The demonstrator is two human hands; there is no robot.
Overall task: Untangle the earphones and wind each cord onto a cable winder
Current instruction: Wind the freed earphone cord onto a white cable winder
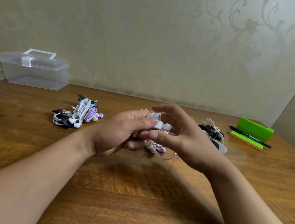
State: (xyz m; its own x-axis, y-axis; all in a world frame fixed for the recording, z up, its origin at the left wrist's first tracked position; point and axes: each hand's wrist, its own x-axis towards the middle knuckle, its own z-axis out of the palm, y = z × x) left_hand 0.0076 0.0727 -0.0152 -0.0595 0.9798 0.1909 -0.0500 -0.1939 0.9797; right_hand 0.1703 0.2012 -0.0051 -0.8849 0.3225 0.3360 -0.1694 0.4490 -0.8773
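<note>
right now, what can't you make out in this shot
Head view only.
cord tangle: the left hand covers most of it; earphone count unclear.
right hand: blurred; whether it pinches a cord, unclear.
winder pile: partly behind the right hand.
pen: print too small to read.

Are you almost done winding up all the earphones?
Partway, it seems. Done: a pile of wound earphones lies on the left of the table. In hand: the left hand grips a white winder with cord, the right hand is beside it, and the earbuds dangle below. Left: finishing this one; spare winders wait on the right.
</note>
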